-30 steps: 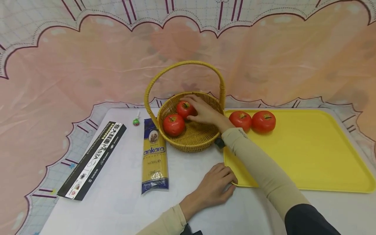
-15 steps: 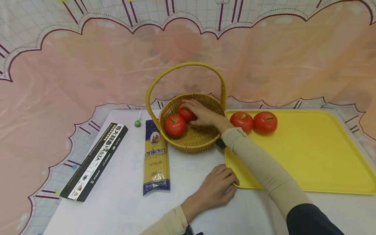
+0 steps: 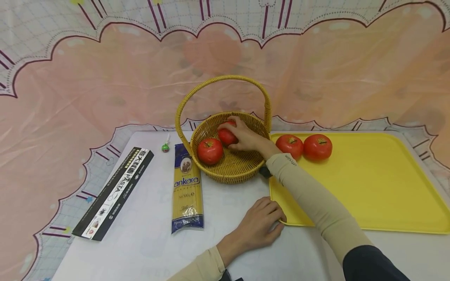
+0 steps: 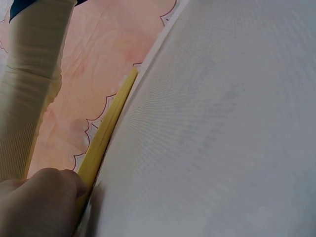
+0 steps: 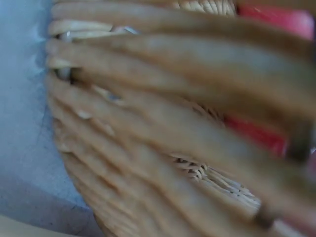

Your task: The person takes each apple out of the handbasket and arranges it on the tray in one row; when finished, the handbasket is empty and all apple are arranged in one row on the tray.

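In the head view, a woven yellow basket with a tall arched handle holds two red tomatoes. My right hand reaches inside and grips the rear tomato, fingers curled round its far side. The other basket tomato sits just left of it. My left hand holds the near left corner of a yellow tray, fingers bent over the rim. The left wrist view shows that hand against the tray edge. Blurred basket weave fills the right wrist view.
Two more tomatoes stand side by side at the tray's back left. A yellow ankara pasta packet lies left of the basket. Farther left are a black-and-white pasta box and a green lollipop. A patterned cloth hangs behind.
My right hand has shifted its fingers round the rear tomato, which has moved slightly right, away from the front one. My left hand stays at the tray corner. The head view has shifted slightly.
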Demonstrator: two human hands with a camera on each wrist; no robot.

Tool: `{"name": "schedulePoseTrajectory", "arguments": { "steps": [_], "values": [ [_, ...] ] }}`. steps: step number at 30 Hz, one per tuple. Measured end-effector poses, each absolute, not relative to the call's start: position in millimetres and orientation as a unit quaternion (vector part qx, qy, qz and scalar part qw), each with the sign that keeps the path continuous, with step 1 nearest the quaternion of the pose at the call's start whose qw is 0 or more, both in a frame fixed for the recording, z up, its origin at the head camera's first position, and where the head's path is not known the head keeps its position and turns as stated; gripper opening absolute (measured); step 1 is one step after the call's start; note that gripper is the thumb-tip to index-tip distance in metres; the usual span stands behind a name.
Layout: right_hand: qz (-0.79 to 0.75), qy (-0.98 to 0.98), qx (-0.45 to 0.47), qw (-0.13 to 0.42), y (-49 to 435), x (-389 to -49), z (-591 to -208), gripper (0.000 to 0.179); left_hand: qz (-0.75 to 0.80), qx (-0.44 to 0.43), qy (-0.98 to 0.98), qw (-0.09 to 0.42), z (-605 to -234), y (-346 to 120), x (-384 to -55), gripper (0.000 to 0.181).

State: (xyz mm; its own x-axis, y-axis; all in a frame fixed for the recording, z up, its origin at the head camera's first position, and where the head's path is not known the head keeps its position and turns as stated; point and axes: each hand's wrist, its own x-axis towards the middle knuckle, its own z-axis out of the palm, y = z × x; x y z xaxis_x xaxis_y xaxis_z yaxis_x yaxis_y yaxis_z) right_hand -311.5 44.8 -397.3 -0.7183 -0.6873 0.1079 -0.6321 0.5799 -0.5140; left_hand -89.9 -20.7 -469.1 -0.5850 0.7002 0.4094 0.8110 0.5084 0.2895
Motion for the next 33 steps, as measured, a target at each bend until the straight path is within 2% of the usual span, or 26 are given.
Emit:
{"name": "schedulePoseTrajectory", "arguments": {
  "steps": [14, 23, 33],
  "values": [
    [-0.291, 0.887, -0.357, 0.028, 48.3, -311.5, -395.0, 0.058, -0.226, -0.437, -0.862, 0.125, -471.5, -20.0, -91.0, 0.007],
    [-0.332, 0.884, -0.327, 0.044, 52.7, -301.0, -388.5, 0.059, -0.231, -0.437, -0.861, 0.123, -470.6, -22.1, -90.9, 0.006],
    [-0.357, 0.869, -0.343, 0.008, 60.5, -293.3, -385.4, 0.059, -0.229, -0.438, -0.861, 0.124, -471.3, -21.2, -91.2, 0.006]
  ]
}}
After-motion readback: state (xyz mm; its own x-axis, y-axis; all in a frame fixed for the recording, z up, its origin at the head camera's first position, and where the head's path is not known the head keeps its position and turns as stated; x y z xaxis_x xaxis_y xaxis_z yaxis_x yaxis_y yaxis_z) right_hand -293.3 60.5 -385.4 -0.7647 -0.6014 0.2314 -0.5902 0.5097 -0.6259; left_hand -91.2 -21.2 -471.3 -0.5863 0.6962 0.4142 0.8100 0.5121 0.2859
